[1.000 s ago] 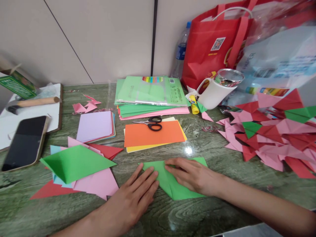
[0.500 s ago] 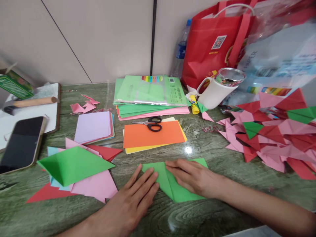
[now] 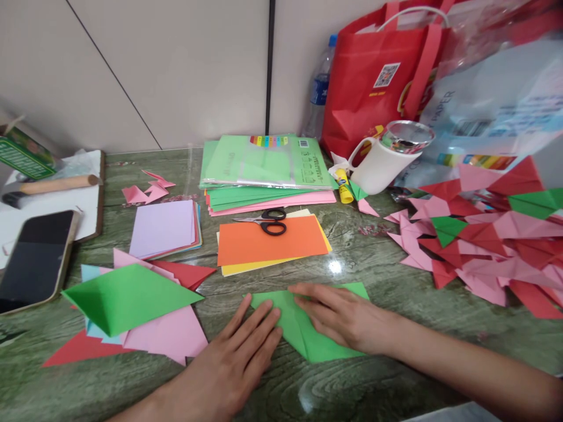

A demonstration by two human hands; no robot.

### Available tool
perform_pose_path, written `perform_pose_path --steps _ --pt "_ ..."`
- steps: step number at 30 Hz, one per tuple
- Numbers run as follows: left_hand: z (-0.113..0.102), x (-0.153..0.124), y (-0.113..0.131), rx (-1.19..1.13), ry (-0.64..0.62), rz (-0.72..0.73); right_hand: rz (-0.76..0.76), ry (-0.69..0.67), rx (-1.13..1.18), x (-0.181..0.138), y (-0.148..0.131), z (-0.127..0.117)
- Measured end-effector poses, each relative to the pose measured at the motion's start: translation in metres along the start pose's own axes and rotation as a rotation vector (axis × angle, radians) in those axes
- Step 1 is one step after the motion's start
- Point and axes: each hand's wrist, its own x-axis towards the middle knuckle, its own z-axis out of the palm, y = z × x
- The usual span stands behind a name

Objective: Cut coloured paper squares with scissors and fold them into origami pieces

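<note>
A partly folded sheet of green paper (image 3: 303,331) lies flat on the tabletop in front of me, with a crease showing across it. My left hand (image 3: 248,346) rests on its left corner, palm down, fingers stretched out and spread. Over the middle of the sheet lies my right hand (image 3: 341,316), its outstretched fingers pressing on the paper near the fold. Part of the sheet is hidden under this hand. Just left of my left hand is a pile of folded papers, topped by a green folded piece (image 3: 132,299).
Behind the sheet, black scissors (image 3: 273,223) lie on orange paper (image 3: 268,246). Farther back are green paper packs (image 3: 264,161), a glue stick (image 3: 344,186) and a white mug (image 3: 382,164). Pink and red folded pieces (image 3: 488,243) heap up at right. A phone (image 3: 37,258) lies at left.
My right fingertips have slid slightly left across the green paper. My left hand stays put on the corner. The whole view has shifted a little.
</note>
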Motion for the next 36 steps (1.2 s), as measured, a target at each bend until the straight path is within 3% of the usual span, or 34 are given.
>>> perform_pose_path --steps 4,36 --pt "-0.0005 -0.0001 -0.0003 0.019 -0.025 0.014 -0.053 0.01 0.001 0.0009 0.001 -0.0003" --pt "-0.0068 0.0012 0.0042 -0.004 -0.096 -0.033 -0.04 0.016 0.013 0.0015 0.0011 0.0035"
